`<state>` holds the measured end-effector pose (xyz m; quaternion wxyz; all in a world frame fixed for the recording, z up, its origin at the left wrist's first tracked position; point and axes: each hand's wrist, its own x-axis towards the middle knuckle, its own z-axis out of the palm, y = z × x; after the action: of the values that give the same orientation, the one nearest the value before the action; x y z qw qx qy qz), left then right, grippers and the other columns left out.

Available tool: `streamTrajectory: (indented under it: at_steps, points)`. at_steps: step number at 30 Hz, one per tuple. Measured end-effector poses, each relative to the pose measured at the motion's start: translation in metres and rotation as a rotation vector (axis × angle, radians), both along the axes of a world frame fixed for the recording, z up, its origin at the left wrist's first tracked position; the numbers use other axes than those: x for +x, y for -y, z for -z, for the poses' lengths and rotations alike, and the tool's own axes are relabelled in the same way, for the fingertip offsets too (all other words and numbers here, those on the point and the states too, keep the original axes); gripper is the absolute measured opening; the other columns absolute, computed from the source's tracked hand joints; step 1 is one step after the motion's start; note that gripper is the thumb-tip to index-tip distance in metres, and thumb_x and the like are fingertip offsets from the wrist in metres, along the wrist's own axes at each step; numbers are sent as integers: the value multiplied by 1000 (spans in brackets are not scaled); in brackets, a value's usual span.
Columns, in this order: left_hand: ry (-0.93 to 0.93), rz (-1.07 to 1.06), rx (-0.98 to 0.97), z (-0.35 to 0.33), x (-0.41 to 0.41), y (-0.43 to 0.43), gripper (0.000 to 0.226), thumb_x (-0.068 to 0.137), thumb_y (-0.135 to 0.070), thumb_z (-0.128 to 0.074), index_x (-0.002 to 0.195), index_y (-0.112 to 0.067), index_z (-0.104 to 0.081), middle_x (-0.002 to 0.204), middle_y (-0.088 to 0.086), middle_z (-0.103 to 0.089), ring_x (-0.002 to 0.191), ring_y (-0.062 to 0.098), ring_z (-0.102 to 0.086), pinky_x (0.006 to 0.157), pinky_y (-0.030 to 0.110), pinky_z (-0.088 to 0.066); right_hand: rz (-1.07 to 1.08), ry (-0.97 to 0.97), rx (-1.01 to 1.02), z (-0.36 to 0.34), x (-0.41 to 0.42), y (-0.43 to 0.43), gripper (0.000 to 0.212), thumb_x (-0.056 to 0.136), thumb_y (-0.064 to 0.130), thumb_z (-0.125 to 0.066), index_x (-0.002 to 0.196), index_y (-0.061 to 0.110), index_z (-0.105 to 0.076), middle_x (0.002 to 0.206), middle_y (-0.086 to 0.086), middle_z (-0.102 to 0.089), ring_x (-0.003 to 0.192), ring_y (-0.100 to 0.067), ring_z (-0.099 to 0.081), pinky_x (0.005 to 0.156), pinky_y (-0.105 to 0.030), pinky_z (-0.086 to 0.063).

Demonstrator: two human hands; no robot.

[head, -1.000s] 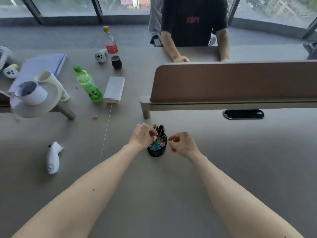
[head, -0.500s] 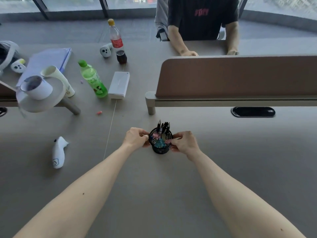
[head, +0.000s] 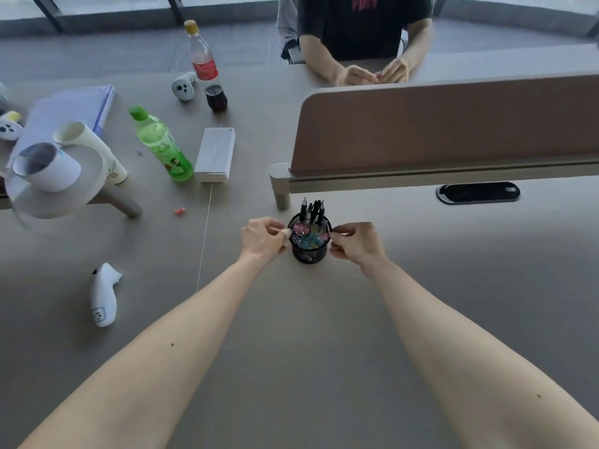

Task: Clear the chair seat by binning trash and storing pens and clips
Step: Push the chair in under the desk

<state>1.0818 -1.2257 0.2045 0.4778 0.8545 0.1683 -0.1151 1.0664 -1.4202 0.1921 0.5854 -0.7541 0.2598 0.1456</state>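
Far left on the counter (head: 308,335) there's a white controller (head: 103,294) lying on its side. Next comes a green bottle (head: 162,145) with a white box (head: 215,155) just beside it, and a tiny pink scrap (head: 179,211) sits on its own. Nobody's touching any of that.

The action is dead centre. The left hand (head: 262,239) has its thumb and fingers (head: 285,233) curled in, pinching the left side of the rim of the mesh pen cup (head: 309,251). The cup stands upright on the counter. It's got black pens (head: 312,209) sticking up at the back and a heap of pastel clips (head: 308,234) in front. The right hand (head: 355,244) mirrors the left, pinching the right side of the rim. So both hands are grasping the cup, and I can't see anything else in them.

Further right it's just the brown divider panel (head: 453,124), with a person (head: 363,27) sitting behind it.

My read is that the storing step looks about done, since the pens and clips are in the cup, and the cup is being settled or readied for a move. The chair seat isn't in view, so I can't tell if anything's left on it. If the cup gets lifted next, it needs to stay level and go slowly, because it's held only at the rim and the pens stick well out the top. Otherwise just let go and check the seat.
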Motion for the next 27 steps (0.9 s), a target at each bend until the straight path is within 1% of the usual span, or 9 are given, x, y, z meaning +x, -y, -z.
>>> streamTrajectory:
  at_steps: [3,5,8,12,14,16,19,23,27]
  points:
    - [119,67,146,-12,-3,5,13,81,-30,-73,87,-20,-69,74,-4,-71,61,13,-67,60,20,-54,19,35,-33,-13,-10,4,15,89,6,-67,98,-5,-71,68,-13,-66,55,-20,-63,64,-34,-61]
    - [185,140,158,-29,-6,18,12,82,-28,-73,84,-17,-70,70,-5,-70,64,11,-65,62,20,-49,37,58,-70,-31,-19,11,14,90,9,-66,96,-3,-72,66,-11,-65,50,-17,-60,58,-29,-60]
    - [281,252,140,-54,-11,45,10,84,-23,-72,83,-13,-72,67,-4,-66,64,12,-62,66,23,-50,28,98,-163,-62,-34,27,13,89,16,-64,91,7,-73,65,-7,-65,46,-14,-58,50,-24,-55]
    - [360,462,123,-92,-31,102,7,86,-23,-68,82,-16,-70,65,-5,-61,61,9,-56,57,11,-38,46,196,-336,-105,-78,73,14,87,23,-65,88,14,-76,78,-1,-67,63,-12,-58,63,-23,-45]
    - [394,579,106,-111,-49,141,9,86,-24,-69,82,-15,-70,64,-2,-60,60,13,-55,59,20,-41,124,207,-411,-124,-113,106,13,85,24,-67,84,15,-77,79,-1,-67,71,-15,-60,66,-22,-43]
    - [439,728,46,-126,-82,194,10,84,-24,-71,78,-16,-71,59,-4,-58,57,15,-53,62,26,-43,261,197,-483,-145,-174,146,14,85,25,-67,83,14,-77,77,1,-66,73,-16,-60,65,-21,-43]
    - [461,902,-33,-143,-136,256,16,83,-29,-73,70,-21,-68,49,-11,-51,47,8,-48,56,24,-39,405,177,-579,-172,-262,189,14,86,23,-68,87,13,-78,73,4,-64,73,-13,-59,64,-18,-41]
    - [521,1269,-123,-171,-277,328,19,83,-33,-72,71,-20,-70,51,-11,-55,49,6,-51,54,20,-37,728,98,-705,-208,-445,216,17,87,25,-66,90,13,-77,82,-1,-71,80,-15,-62,70,-22,-43]
    - [565,1567,-208,-196,-438,348,24,84,-34,-73,67,-19,-67,55,-11,-58,53,6,-54,54,21,-40,1010,-14,-782,-231,-637,187,16,86,26,-66,85,15,-77,79,1,-68,84,-17,-64,69,-22,-40]
